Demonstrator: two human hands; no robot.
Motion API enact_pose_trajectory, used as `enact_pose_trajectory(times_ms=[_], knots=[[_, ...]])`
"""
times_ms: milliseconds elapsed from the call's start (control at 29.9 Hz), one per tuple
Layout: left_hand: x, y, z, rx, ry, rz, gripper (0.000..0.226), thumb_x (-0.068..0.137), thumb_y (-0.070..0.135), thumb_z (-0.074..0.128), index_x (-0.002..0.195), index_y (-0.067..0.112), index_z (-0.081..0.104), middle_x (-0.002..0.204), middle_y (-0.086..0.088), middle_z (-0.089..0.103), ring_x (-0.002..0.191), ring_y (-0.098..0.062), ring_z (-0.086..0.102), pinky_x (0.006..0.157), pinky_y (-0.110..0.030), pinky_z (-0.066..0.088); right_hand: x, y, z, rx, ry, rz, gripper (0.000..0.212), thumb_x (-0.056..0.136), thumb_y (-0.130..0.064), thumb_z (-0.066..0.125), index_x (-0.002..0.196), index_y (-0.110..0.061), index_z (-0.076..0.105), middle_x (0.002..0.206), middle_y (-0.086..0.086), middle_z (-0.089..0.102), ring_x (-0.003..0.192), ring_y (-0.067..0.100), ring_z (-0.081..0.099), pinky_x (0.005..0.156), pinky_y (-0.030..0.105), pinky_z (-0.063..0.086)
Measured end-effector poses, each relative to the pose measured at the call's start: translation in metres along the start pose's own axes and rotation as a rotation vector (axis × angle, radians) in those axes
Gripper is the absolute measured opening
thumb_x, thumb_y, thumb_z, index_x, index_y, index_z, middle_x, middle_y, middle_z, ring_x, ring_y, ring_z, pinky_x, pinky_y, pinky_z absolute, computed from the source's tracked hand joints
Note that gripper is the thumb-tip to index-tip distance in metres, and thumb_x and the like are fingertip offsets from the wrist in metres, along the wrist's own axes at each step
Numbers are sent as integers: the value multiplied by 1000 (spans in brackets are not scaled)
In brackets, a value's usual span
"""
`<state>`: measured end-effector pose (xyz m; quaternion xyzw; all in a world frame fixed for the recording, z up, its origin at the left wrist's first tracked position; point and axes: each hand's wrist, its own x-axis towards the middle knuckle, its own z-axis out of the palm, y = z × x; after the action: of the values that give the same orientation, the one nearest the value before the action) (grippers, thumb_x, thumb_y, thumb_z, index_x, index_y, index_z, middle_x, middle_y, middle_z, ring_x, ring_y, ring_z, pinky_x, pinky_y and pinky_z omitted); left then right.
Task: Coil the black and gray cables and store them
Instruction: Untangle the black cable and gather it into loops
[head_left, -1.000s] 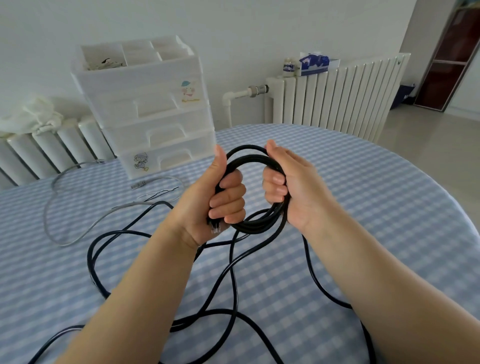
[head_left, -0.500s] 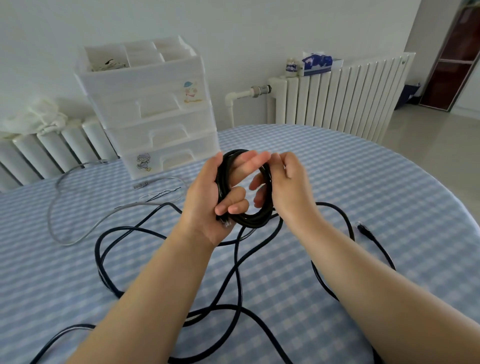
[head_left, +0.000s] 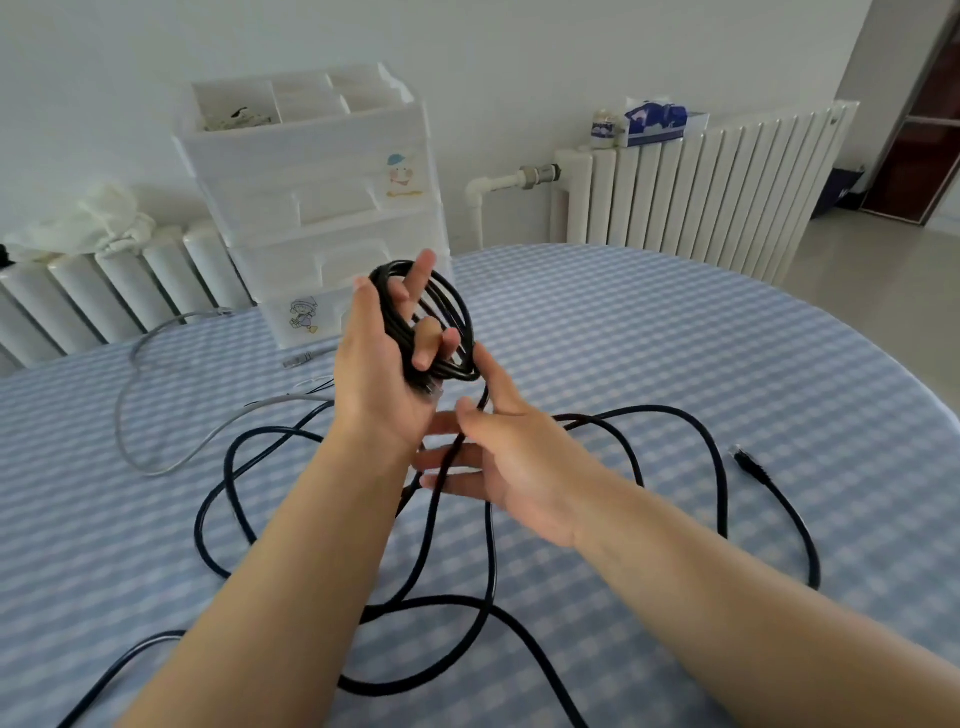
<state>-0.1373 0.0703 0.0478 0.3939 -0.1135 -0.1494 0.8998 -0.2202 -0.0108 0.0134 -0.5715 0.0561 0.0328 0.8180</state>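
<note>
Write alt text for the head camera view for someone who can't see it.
A person's left hand holds a partly wound coil of black cable above a blue checked table, while the right hand guides the loose strand. More black cable sprawls on the table; a gray cable lies near a white drawer unit.

Two bare forearms entering from the bottom edge, no sleeves in view up to the frame border. Bare left hand (head_left: 382, 379) and bare right hand (head_left: 511, 467), no gloves. No rings, watch or wristband on either wrist. Fingernails short and unpainted where visible.
</note>
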Motion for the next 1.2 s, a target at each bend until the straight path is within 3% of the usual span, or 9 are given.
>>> enact_pose_trajectory(times_ms=[134,268,435,636,803,937,1004,1137,1204], knots=[[5,5,-3,33,30,59,39,104,37,32,74,16,45,126,2,65,40,-8,31,67,-27,53,-1,12,9,-141,120,15,70,102,-11,39,148,-48,2,97,8,65,61,15,63,66,39,60],[9,21,-6,2,109,147,30,103,34,36,84,16,50,123,6,66,63,-11,63,76,-34,56,4,10,1,-137,332,50,32,103,-16,34,132,-30,36,71,2,52,41,8,36,36,21,33],[3,25,1,111,96,252,41,104,35,31,135,8,40,137,9,55,105,-27,68,89,-46,55,4,14,-1,-741,284,-101,25,102,-22,36,127,-28,34,64,-1,47,46,10,38,42,26,32],[3,11,-1,277,-36,263,29,105,33,27,108,16,51,143,10,48,120,-21,59,88,-47,55,-3,9,-11,-1501,75,-39,27,99,-11,37,125,-17,44,68,1,54,54,15,47,47,29,34],[2,0,-8,675,-256,390,31,104,32,25,132,30,38,149,13,38,116,-14,61,89,-37,54,-11,-10,-8,-1379,43,-123,33,103,-34,32,116,-20,58,67,-3,58,50,10,48,48,26,33],[-2,-9,-10,1056,-336,473,47,102,37,26,146,22,32,139,2,51,89,-5,71,75,-17,52,-14,-16,-9,-1347,25,-121,28,100,-34,38,109,-20,61,65,-5,56,50,10,49,47,25,36],[-4,-15,-13,1259,-347,519,49,100,43,27,145,26,35,122,3,59,74,-3,70,69,-23,50,-15,-19,-12,-1271,-23,-106,18,99,-29,42,108,-23,56,74,-5,62,60,11,57,55,29,47],[1,-18,-23,1450,-347,563,48,96,50,23,107,19,58,73,19,57,60,3,53,62,-26,39,-13,-28,-24,-1007,-52,-186,10,98,-19,48,104,-25,42,87,-9,68,62,-5,57,62,24,47],[2,-16,-23,1469,-346,512,41,94,53,20,78,26,47,62,14,52,56,0,52,56,-22,36,-11,-29,-25,-894,-32,-231,14,98,-18,50,98,-27,39,79,-5,66,52,3,55,56,28,53]])
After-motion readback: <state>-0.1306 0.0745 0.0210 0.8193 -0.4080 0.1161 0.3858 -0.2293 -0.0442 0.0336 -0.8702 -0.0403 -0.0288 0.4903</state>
